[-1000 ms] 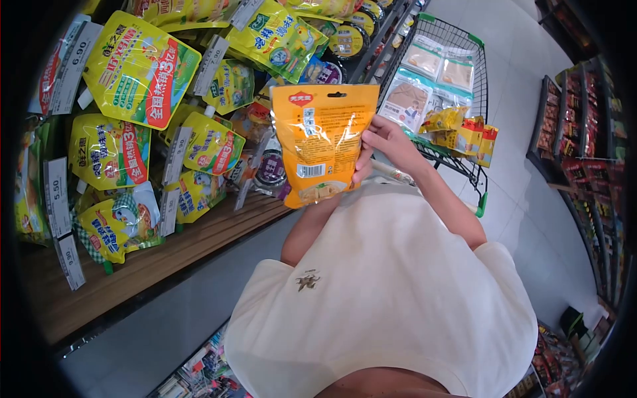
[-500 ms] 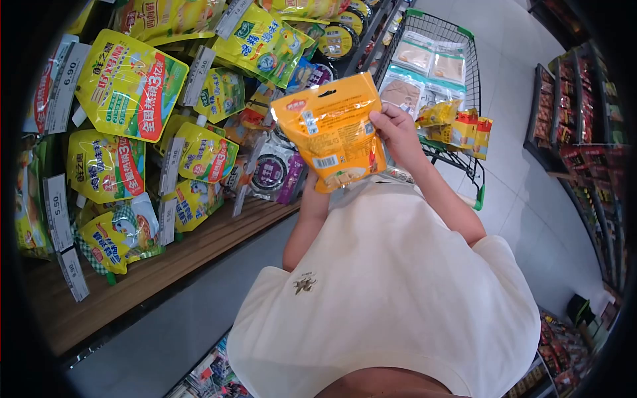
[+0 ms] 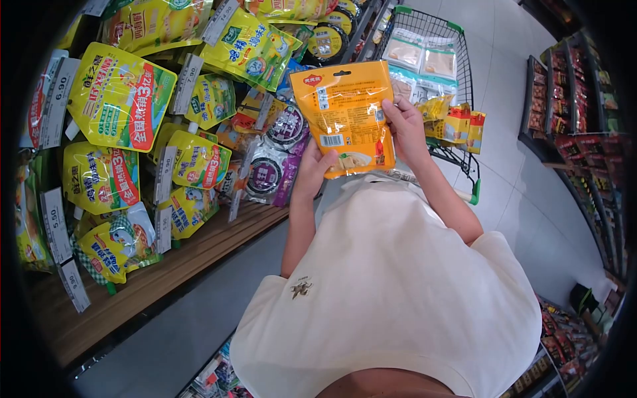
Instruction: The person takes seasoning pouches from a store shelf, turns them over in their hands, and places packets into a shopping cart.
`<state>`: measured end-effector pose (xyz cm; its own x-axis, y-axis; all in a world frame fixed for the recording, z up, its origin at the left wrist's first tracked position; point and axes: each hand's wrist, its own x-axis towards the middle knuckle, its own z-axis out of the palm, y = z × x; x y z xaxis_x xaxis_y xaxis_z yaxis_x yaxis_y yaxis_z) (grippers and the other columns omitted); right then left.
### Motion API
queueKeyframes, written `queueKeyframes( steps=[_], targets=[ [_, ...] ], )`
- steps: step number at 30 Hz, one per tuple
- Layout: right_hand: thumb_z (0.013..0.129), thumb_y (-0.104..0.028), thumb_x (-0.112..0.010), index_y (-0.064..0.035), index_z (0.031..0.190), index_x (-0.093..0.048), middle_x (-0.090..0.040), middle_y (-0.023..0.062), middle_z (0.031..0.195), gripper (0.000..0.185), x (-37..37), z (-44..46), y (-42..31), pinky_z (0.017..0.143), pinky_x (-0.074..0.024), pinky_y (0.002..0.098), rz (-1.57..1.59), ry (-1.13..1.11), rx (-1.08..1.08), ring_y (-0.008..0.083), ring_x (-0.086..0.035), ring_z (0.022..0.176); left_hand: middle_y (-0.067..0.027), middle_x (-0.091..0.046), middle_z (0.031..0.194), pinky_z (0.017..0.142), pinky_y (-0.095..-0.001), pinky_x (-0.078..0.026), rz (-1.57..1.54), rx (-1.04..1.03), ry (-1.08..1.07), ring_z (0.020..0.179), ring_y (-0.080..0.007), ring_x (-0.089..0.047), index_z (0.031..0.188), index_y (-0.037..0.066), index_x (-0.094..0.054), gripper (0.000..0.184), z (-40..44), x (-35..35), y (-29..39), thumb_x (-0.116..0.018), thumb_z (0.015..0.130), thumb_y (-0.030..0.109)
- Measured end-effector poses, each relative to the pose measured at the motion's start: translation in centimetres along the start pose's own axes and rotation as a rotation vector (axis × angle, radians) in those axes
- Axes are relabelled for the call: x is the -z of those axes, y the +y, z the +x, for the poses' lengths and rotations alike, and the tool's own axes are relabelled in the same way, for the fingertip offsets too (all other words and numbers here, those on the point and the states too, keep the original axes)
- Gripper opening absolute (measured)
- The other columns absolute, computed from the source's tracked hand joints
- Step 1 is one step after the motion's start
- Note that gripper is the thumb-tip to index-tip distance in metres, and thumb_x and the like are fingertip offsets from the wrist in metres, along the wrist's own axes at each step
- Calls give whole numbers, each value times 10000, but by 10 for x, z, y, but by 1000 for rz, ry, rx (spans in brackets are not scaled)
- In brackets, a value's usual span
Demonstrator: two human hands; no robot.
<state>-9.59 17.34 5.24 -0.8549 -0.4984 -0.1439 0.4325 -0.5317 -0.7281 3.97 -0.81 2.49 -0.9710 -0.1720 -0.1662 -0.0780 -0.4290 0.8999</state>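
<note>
An orange bag (image 3: pixel 355 109) is held in front of a white shirt (image 3: pixel 405 285), its lower left corner pinched by the left hand (image 3: pixel 313 167), its right edge by the right hand (image 3: pixel 409 131). It is flanked by shelved yellow packets (image 3: pixel 123 99) and a shopping cart (image 3: pixel 455 27).

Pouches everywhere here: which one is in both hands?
The orange pouch with its barcode showing: the left hand holds its lower left side, the right hand its right edge. The yellow pouches to the left are in neither hand.
</note>
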Motion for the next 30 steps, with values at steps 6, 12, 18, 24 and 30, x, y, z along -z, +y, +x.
queueKeyframes(
  steps=[6, 12, 18, 24, 30],
  targets=[
    [971, -189, -579, 1, 1140, -566, -671, 43, 992, 254, 17, 1, -2, 782, -519, 230, -75, -125, -47, 84, -633, 872, -92, -557, 1276, 995, -323, -438, 61, -60, 41, 1156, -168, -552, 1355, 4, -401, 498, -3, -5, 9, -614, 908, 67],
    [943, -200, -627, 6, 1348, -447, -622, 55, 1172, 489, 9, -15, 2, 940, -464, 262, -286, -320, 25, 108, -586, 1056, -102, -551, 1285, 990, -321, -441, -6, -134, 49, 1156, -174, -552, 1355, -5, -384, 531, -8, -11, 21, -637, 901, 105],
    [911, -170, -657, 5, 1396, -407, -598, 73, 1230, 573, 4, -23, -8, 896, -495, 268, -361, -334, -112, 110, -594, 1043, -102, -541, 1301, 992, -320, -436, -15, -168, 32, 1162, -172, -546, 1366, -9, -367, 554, -8, -12, 25, -643, 907, 131],
    [855, -233, -727, -11, 1382, -414, -610, 65, 1200, 652, -1, -27, -11, 843, -513, 256, -426, -332, -72, 100, -603, 1011, -101, -535, 1310, 1002, -323, -426, 0, -207, 21, 1170, -166, -538, 1366, -9, -369, 562, -11, -17, 29, -654, 908, 147],
    [863, -196, -719, -26, 1332, -464, -625, 49, 1165, 560, -8, -30, -13, 829, -511, 249, -425, -283, -81, 90, -603, 990, -105, -543, 1301, 996, -329, -436, 14, -203, 25, 1164, -174, -545, 1362, -9, -372, 547, -11, -18, 31, -648, 910, 127]
  ],
)
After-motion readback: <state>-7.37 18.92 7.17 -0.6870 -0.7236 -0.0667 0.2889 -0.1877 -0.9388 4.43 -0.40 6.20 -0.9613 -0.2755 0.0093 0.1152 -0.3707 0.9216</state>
